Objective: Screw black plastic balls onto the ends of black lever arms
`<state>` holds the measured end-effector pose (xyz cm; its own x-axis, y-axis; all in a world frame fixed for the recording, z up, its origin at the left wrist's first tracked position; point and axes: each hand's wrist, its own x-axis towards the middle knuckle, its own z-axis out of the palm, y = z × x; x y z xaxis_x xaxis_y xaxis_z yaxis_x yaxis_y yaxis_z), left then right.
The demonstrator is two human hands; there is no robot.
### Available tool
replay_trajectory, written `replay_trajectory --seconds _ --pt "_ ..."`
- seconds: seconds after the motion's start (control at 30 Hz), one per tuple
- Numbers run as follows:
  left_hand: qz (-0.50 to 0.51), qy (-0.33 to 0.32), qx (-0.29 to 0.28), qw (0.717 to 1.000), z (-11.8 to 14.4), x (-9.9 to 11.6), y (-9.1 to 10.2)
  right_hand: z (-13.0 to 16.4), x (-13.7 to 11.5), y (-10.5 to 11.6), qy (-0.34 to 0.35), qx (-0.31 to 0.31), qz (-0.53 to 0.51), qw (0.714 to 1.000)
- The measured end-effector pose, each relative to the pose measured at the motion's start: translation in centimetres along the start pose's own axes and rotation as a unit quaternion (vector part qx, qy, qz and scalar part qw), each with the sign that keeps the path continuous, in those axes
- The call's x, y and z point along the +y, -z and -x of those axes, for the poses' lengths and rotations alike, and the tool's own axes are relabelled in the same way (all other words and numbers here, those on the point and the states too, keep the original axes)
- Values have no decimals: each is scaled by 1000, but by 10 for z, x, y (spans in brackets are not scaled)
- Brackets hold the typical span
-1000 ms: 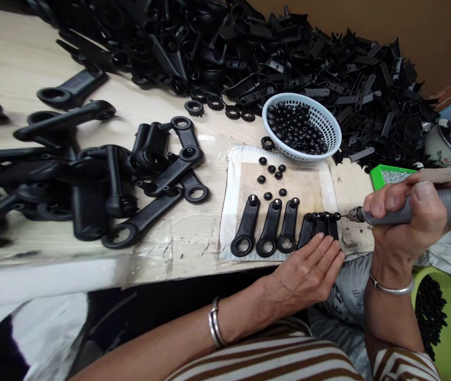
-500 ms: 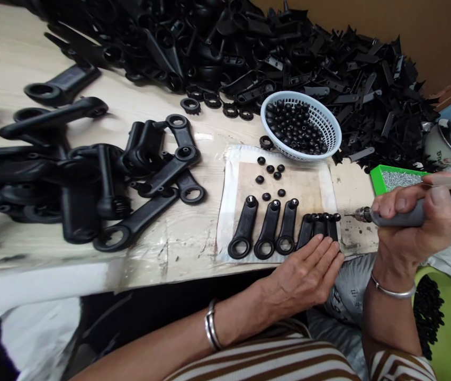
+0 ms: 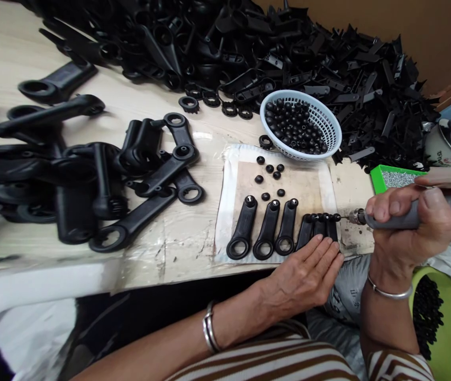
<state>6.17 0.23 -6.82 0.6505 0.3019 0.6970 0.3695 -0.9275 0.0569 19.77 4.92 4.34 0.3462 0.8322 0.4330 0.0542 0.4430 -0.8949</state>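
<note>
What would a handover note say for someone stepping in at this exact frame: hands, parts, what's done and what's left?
Left hand: flat, fingers pressing down the three handles bunched at the right of the mat.
Right hand: gripping the grey driver, tip at the rightmost handle's knob end.
Three more handles lie in a row to the left on the mat, each with a screw head showing at the top.
Loose black caps sit above them; more in the white basket. Screws in the green tray.
Done: hard to tell which screws are seated. Left: judging by the loose caps, capping the handles.
</note>
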Motion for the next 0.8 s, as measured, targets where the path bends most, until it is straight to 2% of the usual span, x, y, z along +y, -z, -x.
replay_trajectory --seconds 0.2,0.43,0.67,0.8 --pt "13 2 6 1000 0 0 0 0 -1 -1 6 37 -21 999" --pt "14 2 10 1000 -2 -1 2 -3 1 0 12 14 25 1000" --pt "7 -5 -11 1000 0 0 1 -3 3 0 0 34 33 999" --pt "5 -7 -25 1000 1 0 2 -2 5 -4 17 12 37 999"
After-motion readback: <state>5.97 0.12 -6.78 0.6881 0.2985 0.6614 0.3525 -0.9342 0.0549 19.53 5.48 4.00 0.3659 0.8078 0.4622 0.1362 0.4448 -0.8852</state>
